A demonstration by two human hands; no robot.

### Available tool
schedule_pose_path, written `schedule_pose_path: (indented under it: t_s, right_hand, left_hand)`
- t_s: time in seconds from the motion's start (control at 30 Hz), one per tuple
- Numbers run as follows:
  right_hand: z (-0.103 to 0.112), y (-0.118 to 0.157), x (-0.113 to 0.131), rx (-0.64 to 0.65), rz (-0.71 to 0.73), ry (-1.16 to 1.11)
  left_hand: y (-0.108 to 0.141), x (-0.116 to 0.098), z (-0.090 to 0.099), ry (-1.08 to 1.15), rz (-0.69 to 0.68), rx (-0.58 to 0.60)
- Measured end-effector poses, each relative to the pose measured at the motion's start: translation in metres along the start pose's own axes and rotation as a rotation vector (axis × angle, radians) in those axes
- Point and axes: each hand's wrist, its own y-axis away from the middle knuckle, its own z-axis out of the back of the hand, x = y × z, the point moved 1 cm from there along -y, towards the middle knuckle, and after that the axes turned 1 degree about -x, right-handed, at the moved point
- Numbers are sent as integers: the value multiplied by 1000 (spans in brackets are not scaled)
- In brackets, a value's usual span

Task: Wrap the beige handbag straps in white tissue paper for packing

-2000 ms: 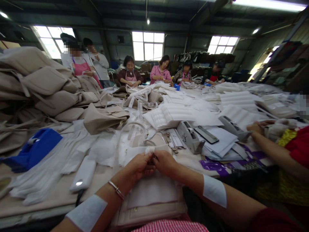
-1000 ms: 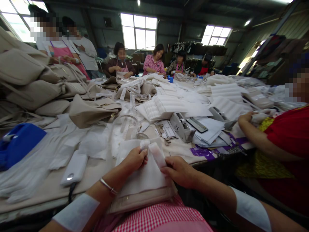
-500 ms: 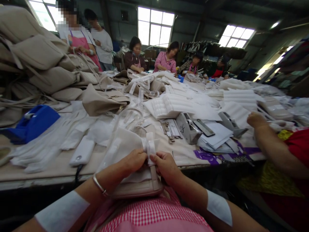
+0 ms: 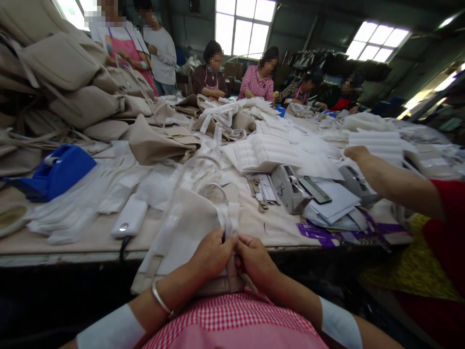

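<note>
A beige bag (image 4: 189, 218) leans over the table's front edge against the checked apron, partly covered in white wrapping. My left hand (image 4: 214, 252) pinches the bag's strap (image 4: 231, 269), which has white wrapping around its upper part. Close beside it, fingertips nearly touching, my right hand (image 4: 254, 257) is closed on the same strap. The fingers hide the exact spot that they grip. Above the hands, a clear plastic-wrapped handle (image 4: 214, 194) curves over the bag.
Left are a blue tape dispenser (image 4: 58, 172), a white device (image 4: 130, 216) and piled bags (image 4: 69, 63). Right are a grey dispenser (image 4: 290, 189), a phone (image 4: 314, 189) and papers (image 4: 332, 201). A co-worker's arm (image 4: 395, 179) reaches in from the right. Several people stand or sit beyond.
Both hands have come closer together on the strap and sit slightly lower on it. The view has shifted, and the co-worker's arm at right reaches farther over the table.
</note>
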Motion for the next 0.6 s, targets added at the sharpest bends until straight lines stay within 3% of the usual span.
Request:
schedule_pose_path:
  t_s: [0.1, 0.2, 0.27, 0.37, 0.6]
  right_hand:
    - [8, 4, 0, 109, 1, 46]
    - [20, 7, 10, 137, 151, 423]
    - [29, 6, 19, 65, 268, 645]
    - [34, -2, 32, -86, 277, 714]
    - [7, -47, 35, -310, 218, 786]
  left_hand:
    - [3, 1, -2, -104, -2, -15]
    - [7, 2, -4, -254, -6, -30]
    - [9, 1, -6, -334, -11, -31]
    - [11, 0, -7, -409, -26, -24]
    - [10, -2, -11, -606, -101, 51]
